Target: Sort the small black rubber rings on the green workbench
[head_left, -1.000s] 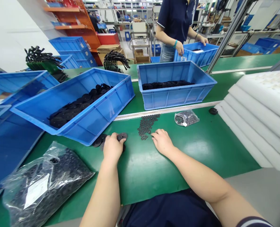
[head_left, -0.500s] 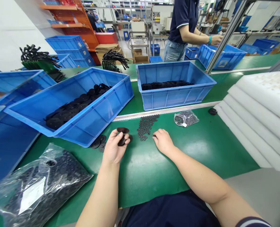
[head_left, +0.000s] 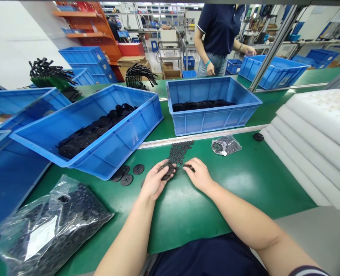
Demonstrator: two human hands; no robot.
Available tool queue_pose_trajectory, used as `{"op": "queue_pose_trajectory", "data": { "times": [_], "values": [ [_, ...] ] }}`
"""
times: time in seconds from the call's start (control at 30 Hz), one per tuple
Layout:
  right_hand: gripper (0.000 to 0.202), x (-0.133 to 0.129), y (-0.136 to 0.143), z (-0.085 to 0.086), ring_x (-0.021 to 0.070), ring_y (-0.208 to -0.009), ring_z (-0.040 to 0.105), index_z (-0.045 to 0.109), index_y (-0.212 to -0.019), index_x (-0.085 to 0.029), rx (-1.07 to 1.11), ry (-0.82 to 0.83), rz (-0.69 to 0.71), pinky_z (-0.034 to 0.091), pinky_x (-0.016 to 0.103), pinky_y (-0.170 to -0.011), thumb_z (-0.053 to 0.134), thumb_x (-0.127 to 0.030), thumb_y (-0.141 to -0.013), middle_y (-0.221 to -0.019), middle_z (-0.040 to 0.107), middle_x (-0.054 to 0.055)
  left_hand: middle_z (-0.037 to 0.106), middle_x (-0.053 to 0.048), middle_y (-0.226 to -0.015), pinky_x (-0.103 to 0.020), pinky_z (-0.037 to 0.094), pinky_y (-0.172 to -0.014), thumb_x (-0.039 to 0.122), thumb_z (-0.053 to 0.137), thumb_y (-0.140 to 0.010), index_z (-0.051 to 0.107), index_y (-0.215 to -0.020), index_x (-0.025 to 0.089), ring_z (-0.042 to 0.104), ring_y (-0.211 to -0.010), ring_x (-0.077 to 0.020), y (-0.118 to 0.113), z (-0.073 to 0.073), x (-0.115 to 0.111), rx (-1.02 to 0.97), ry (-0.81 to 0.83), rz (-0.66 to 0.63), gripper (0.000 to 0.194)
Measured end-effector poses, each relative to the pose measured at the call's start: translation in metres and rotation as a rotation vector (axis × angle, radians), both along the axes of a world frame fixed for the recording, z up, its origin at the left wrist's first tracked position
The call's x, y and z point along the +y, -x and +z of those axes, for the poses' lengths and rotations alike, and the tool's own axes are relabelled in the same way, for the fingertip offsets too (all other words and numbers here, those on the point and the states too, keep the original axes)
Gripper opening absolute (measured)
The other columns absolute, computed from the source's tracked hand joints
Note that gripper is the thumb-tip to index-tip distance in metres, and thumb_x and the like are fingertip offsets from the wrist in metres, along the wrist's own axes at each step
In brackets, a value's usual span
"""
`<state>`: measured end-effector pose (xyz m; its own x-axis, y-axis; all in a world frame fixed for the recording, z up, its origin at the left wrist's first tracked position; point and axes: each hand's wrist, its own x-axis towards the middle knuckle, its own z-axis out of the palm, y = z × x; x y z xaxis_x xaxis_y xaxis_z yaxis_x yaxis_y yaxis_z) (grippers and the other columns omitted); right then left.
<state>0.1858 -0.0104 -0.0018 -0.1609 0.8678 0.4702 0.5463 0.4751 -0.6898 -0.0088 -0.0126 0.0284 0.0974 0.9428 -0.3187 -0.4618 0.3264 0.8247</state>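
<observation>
My left hand (head_left: 155, 181) is closed around a few round black discs (head_left: 167, 171), tilted up in its fingers. Close to its right, my right hand (head_left: 199, 175) pinches a small black piece (head_left: 189, 167) that its fingers partly cover. Just beyond both hands, many small black rings (head_left: 180, 149) lie spread on the green table. Several flat black discs (head_left: 126, 179) with holes rest left of my left hand, and one disc (head_left: 138, 169) lies apart from them. The edge of another dark part shows beside my left wrist.
Two blue bins (head_left: 143, 126) (head_left: 216, 119) hold black parts. A large clear bag (head_left: 72, 214) of black rings lies front left, a small bag (head_left: 226, 145) back right. White foam sheets (head_left: 299, 153) are stacked at right. Another person (head_left: 220, 34) stands across the table.
My left hand has moved right with its discs, close to my right hand. A single disc now lies on the table where that hand was. The other person has lowered one arm.
</observation>
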Motion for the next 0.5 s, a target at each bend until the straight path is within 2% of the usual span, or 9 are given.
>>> {"op": "queue_pose_trajectory", "data": {
  "times": [0.17,0.33,0.5],
  "values": [
    [0.017,-0.012,0.011,0.008,0.0202,-0.093,0.06,0.069,-0.101,-0.021,-0.01,-0.078,0.12,0.052,0.036,-0.086,0.052,-0.026,-0.099,-0.095,0.066,0.008,0.073,-0.008,-0.093,-0.027,0.055,-0.066,0.039,0.081,-0.073,0.067,-0.113,0.014,0.067,-0.071,-0.0144,-0.018,-0.01,-0.012,0.13,-0.08,-0.159,0.049],
    [0.019,-0.01,0.012,0.006,0.0196,-0.09,0.06,0.071,-0.1,-0.021,-0.073,-0.067,0.145,0.052,0.035,-0.085,0.053,-0.025,-0.099,-0.093,0.065,0.008,0.073,-0.007,-0.094,-0.025,0.055,-0.066,0.042,0.079,-0.075,0.068,-0.117,0.016,0.066,-0.071,-0.013,-0.018,-0.015,-0.011,0.142,-0.083,-0.192,0.051],
    [0.018,-0.01,0.011,0.005,0.0189,-0.086,0.058,0.074,-0.091,-0.022,-0.093,-0.061,0.163,0.05,0.034,-0.082,0.057,-0.026,-0.097,-0.086,0.064,0.006,0.073,-0.008,-0.095,-0.026,0.055,-0.068,0.042,0.079,-0.075,0.069,-0.119,0.016,0.065,-0.07,-0.0119,-0.018,-0.017,-0.011,0.103,-0.067,-0.241,0.052]
  ]
}}
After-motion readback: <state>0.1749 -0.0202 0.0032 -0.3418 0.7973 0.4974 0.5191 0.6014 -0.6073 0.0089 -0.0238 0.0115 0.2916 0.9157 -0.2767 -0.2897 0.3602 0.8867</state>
